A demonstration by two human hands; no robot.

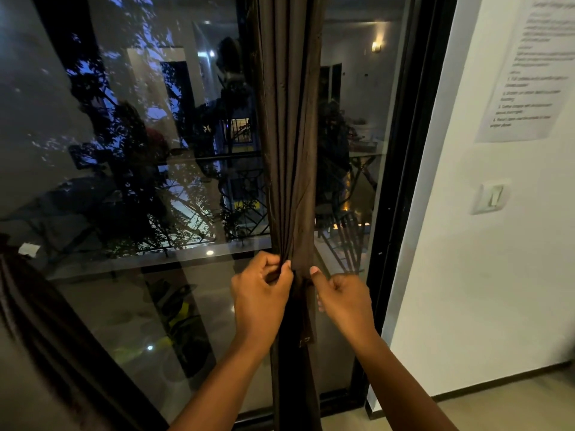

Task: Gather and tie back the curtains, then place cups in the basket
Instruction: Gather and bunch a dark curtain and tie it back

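Nearest, two bare forearms reach up from the bottom edge, one hand each. The left hand (261, 290) has its fingers (284, 269) curled tight with the thumb pressed against them, pinching a bunch of folds at the left edge of the curtain (289, 150). The right hand (342, 297) is curled too, thumb pointing up and touching the right edge of the same gathered cloth, its other fingers folded under; whether they grip a strip of fabric or only press on it cannot be told. Between the two hands a narrow dark strip (306, 312) hangs down the front of the curtain, ending just below wrist level.

One dark brown curtain is in plain view, drawn into a single upright column in front of the glass door (140, 181), pinched narrowest where the hands meet it. A second dark drape (28, 300) shows blurred at the lower left edge.

Beyond, the glass reflects indoor lights and shows foliage and a railing outside. To the right stands a white wall (466, 275) carrying one light switch (491, 197) and, higher, one printed paper sheet (529, 73), its text too blurred to read.
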